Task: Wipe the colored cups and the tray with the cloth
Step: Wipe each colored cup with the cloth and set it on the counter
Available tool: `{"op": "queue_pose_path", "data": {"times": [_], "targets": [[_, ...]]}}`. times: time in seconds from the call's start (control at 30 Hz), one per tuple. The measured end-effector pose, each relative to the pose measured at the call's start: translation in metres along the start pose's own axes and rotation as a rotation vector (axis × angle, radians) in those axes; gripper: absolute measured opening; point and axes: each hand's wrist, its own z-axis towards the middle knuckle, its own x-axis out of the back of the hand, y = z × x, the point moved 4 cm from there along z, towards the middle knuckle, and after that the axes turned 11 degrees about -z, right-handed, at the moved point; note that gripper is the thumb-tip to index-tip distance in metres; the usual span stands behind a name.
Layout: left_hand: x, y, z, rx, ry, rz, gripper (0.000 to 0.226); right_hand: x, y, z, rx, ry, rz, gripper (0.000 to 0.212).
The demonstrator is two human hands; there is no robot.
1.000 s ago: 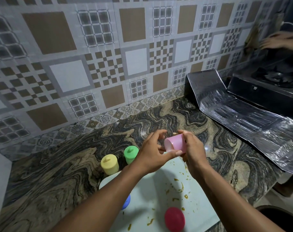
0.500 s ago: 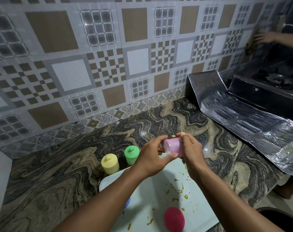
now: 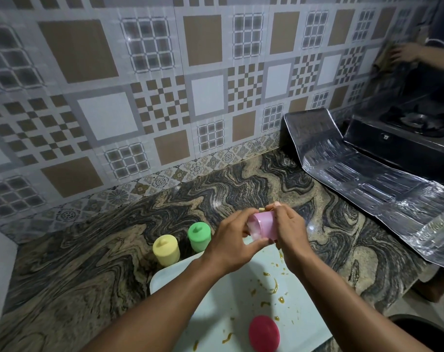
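Both hands hold a pink cup (image 3: 262, 225) sideways above the far end of a pale tray (image 3: 215, 308). My left hand (image 3: 232, 243) grips the cup's base end with thumb and fingers. My right hand (image 3: 289, 232) wraps its other end, with a scrap of cloth (image 3: 275, 205) peeking above the fingers. A yellow cup (image 3: 165, 250) and a green cup (image 3: 199, 237) stand upside down on the counter just beyond the tray. A red cup (image 3: 264, 332) stands upside down on the tray near me. Yellowish smears (image 3: 271, 288) dot the tray. The blue cup is hidden by my left forearm.
The marbled stone counter (image 3: 88, 262) runs to a tiled wall (image 3: 165, 97). Foil sheeting (image 3: 368, 184) and a black gas stove (image 3: 406, 141) lie at the right. Another person's hand (image 3: 403, 53) wipes the wall at the far right. A dark round bin rim (image 3: 424, 326) sits below the counter edge.
The pink cup has turned slightly between my hands, which stay above the tray. The other person's hand moved up along the wall.
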Motion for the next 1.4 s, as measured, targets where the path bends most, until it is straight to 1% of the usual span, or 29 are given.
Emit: {"op": "queue_pose_path", "data": {"times": [0.07,0.13,0.17,0.23,0.27,0.3,0.33,0.37,0.43,0.47,0.5,0.57,0.63,0.7,0.73,0.77,0.87,0.9,0.93,0.97,1.03,1.07,1.1,1.17,1.23,1.27,1.3,1.33,1.4], "targets": [[-0.001,0.006,-0.001,-0.187,-0.052,0.160,0.067,0.001,-0.002,0.000,-0.015,0.002,0.013,0.031],[0.002,0.008,0.001,-0.233,-0.081,0.230,0.070,0.002,-0.002,0.000,-0.027,-0.002,0.002,0.031],[0.003,0.008,0.002,-0.206,-0.082,0.215,0.072,0.003,-0.002,0.000,-0.031,-0.002,-0.006,0.032],[0.003,0.005,0.004,-0.034,-0.083,0.080,0.078,0.004,0.000,0.002,-0.045,0.003,-0.014,0.033],[0.003,0.002,0.005,0.068,-0.070,-0.004,0.077,0.003,0.001,0.003,-0.051,0.003,-0.021,0.032],[0.003,0.000,0.005,0.124,-0.050,-0.054,0.073,0.003,0.001,0.004,-0.054,0.003,-0.032,0.032],[0.003,0.001,0.005,0.113,-0.042,-0.046,0.068,0.002,0.002,0.005,-0.056,0.003,-0.043,0.032],[0.002,0.002,0.004,0.031,-0.048,0.020,0.065,0.001,0.002,0.005,-0.055,0.007,-0.044,0.031],[-0.003,0.005,0.001,-0.210,-0.102,0.220,0.062,0.001,0.003,0.005,-0.050,0.011,-0.034,0.031],[-0.004,0.007,0.000,-0.303,-0.129,0.309,0.060,0.001,0.002,0.005,-0.048,0.013,-0.044,0.031],[-0.003,0.008,0.000,-0.342,-0.144,0.351,0.059,0.001,0.002,0.004,-0.047,0.014,-0.057,0.031],[-0.001,0.006,0.002,-0.284,-0.135,0.290,0.066,0.001,0.003,0.005,-0.050,0.016,-0.070,0.032],[0.002,0.001,0.004,-0.100,-0.083,0.126,0.076,0.001,0.005,0.006,-0.062,0.016,-0.058,0.032],[0.004,-0.003,0.003,0.064,-0.024,-0.010,0.073,-0.002,0.005,0.007,-0.067,0.016,-0.045,0.033],[0.003,-0.003,0.002,0.078,-0.015,-0.031,0.068,-0.003,0.004,0.007,-0.065,0.014,-0.041,0.033],[0.002,-0.002,0.001,0.023,-0.021,0.016,0.065,-0.004,0.003,0.007,-0.061,0.017,-0.035,0.032],[-0.001,-0.001,-0.002,-0.266,-0.111,0.281,0.064,-0.006,0.002,0.007,-0.060,0.016,-0.028,0.032],[0.001,0.000,-0.002,-0.303,-0.126,0.317,0.065,-0.006,0.002,0.006,-0.067,0.009,-0.036,0.033],[0.003,-0.001,-0.001,-0.289,-0.124,0.304,0.067,-0.007,0.002,0.006,-0.073,0.008,-0.045,0.034],[0.005,-0.002,0.000,-0.234,-0.110,0.251,0.070,-0.007,0.002,0.005,-0.083,0.007,-0.049,0.034],[0.008,-0.003,0.000,-0.061,-0.054,0.089,0.075,-0.007,0.003,0.006,-0.097,-0.003,-0.024,0.034],[0.008,-0.004,0.000,-0.010,-0.030,0.038,0.072,-0.007,0.002,0.005,-0.098,-0.010,-0.013,0.034],[0.007,-0.004,-0.001,-0.015,-0.023,0.034,0.067,-0.007,0.001,0.004,-0.097,-0.015,-0.011,0.033],[0.002,-0.004,-0.004,-0.153,-0.061,0.151,0.061,-0.007,0.000,0.003,-0.089,-0.028,-0.027,0.033],[0.000,-0.005,-0.005,-0.301,-0.118,0.297,0.059,-0.007,0.000,0.002,-0.096,-0.038,-0.022,0.033],[0.001,-0.004,-0.004,-0.324,-0.136,0.324,0.059,-0.007,0.000,0.001,-0.102,-0.037,-0.014,0.032],[0.003,-0.004,-0.003,-0.312,-0.140,0.305,0.061,-0.006,0.000,0.000,-0.106,-0.034,-0.010,0.032],[0.004,-0.005,-0.002,-0.263,-0.129,0.251,0.066,-0.006,0.000,0.000,-0.105,-0.032,-0.009,0.032],[0.005,-0.008,-0.002,-0.071,-0.062,0.084,0.076,-0.006,-0.001,-0.001,-0.095,-0.026,-0.004,0.032]]}}
